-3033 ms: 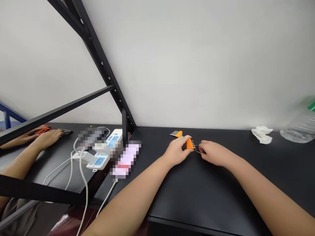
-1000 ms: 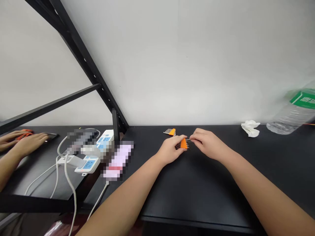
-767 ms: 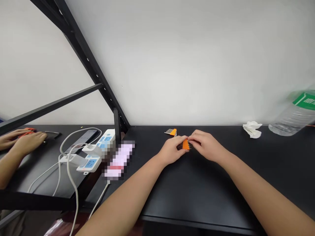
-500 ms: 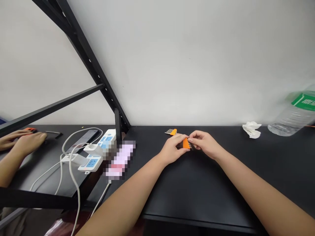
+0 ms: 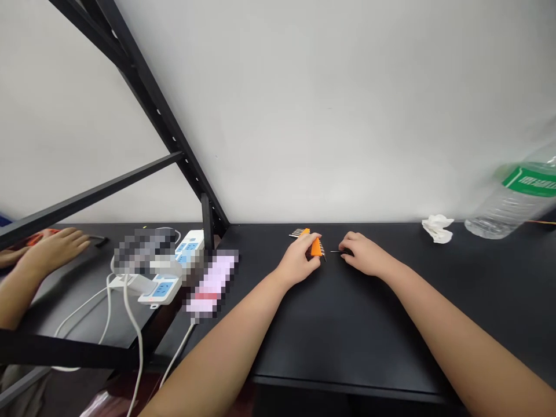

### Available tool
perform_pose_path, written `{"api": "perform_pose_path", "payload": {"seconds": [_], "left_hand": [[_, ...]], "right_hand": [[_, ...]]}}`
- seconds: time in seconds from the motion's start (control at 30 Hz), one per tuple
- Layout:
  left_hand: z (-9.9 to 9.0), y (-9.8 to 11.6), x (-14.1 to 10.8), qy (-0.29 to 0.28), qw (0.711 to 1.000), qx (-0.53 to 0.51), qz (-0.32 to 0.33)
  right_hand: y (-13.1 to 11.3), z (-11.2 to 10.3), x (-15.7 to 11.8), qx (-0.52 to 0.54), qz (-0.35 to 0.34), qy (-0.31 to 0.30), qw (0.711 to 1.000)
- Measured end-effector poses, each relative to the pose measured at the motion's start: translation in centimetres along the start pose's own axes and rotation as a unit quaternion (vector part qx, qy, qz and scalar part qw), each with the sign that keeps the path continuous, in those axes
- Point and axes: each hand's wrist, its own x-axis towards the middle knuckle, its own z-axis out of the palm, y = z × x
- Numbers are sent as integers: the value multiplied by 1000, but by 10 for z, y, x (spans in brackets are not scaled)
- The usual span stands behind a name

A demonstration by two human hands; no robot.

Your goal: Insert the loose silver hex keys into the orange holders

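Note:
My left hand (image 5: 299,260) is closed on an orange holder (image 5: 315,248), thumb and fingers on either side. Dark, thin metal bits stick out of its right side. Behind my left fingers lies another orange piece (image 5: 306,231) with several silver bits pointing left; whether the two pieces are joined is hidden. A short way to the right, my right hand (image 5: 362,253) pinches a thin metal bit (image 5: 336,251), its slim tip pointing left towards the holder. A gap of bare tabletop separates the tip from the holder.
To the left are a phone (image 5: 212,284) on a cable, a white power strip (image 5: 191,246) with plugs, and a black metal frame (image 5: 163,124). Beyond it rests another person's hand (image 5: 56,249). At right stand crumpled tissue (image 5: 437,228) and a plastic bottle (image 5: 499,211).
My right hand has drawn away to the right from the orange holder, with a thin bit now showing in its fingers. My left hand and the holder have shifted slightly left.

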Motion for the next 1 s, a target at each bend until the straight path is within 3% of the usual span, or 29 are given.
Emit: {"api": "perform_pose_path", "payload": {"seconds": [0.13, 0.2, 0.3, 0.47, 0.57, 1.0], "left_hand": [[1, -5, 0, -4, 1000, 28, -14], [2, -6, 0, -9, 1000, 17, -13], [4, -6, 2, -15, 1000, -17, -11], [5, -2, 2, -28, 997, -75, -11], [5, -1, 2, -31, 996, -85, -12], [2, 5, 2, -34, 997, -69, -11]], "right_hand": [[-8, -2, -1, -51, 70, -77, 993], [-15, -5, -3, -61, 84, -83, 991], [-22, -8, -5, -35, 51, -45, 997], [-22, -6, -3, 101, -36, 45, 993], [-19, -1, -1, 106, -73, 81, 988], [-22, -3, -3, 84, -98, 109, 986]]}}
